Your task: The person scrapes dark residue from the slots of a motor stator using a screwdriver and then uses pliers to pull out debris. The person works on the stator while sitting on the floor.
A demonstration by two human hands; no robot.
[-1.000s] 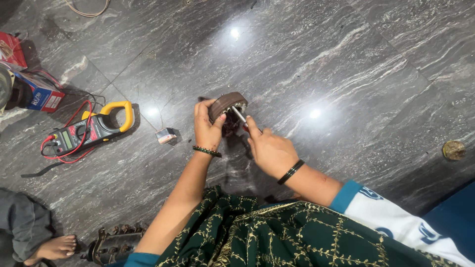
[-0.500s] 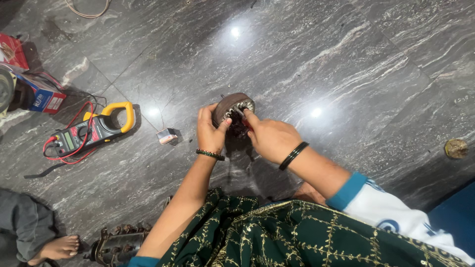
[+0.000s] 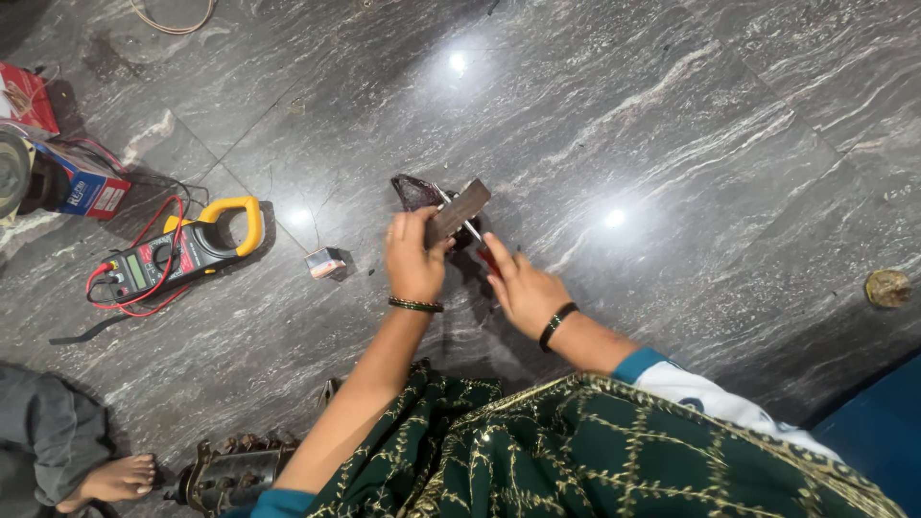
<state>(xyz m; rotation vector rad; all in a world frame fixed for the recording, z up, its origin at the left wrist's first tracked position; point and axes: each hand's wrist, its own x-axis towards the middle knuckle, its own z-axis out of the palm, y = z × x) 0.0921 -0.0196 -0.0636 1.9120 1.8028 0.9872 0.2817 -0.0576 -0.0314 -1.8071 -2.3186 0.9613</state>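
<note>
Both hands meet near the middle of the floor (image 3: 672, 125). The left hand (image 3: 414, 261) holds a round motor part (image 3: 451, 209); the right hand (image 3: 526, 291) sits at its 4 o'clock with a screwdriver (image 3: 477, 240) against the part. A small box (image 3: 324, 261) lies at 9 o'clock of the left hand, the clamp meter (image 3: 187, 251) farther at 9. A carton (image 3: 84, 182) lies at 10 o'clock, and a bare foot (image 3: 110, 480) at 7.

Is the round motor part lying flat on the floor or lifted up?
Lifted: the left hand holds the motor part tilted on edge above the floor.
</note>
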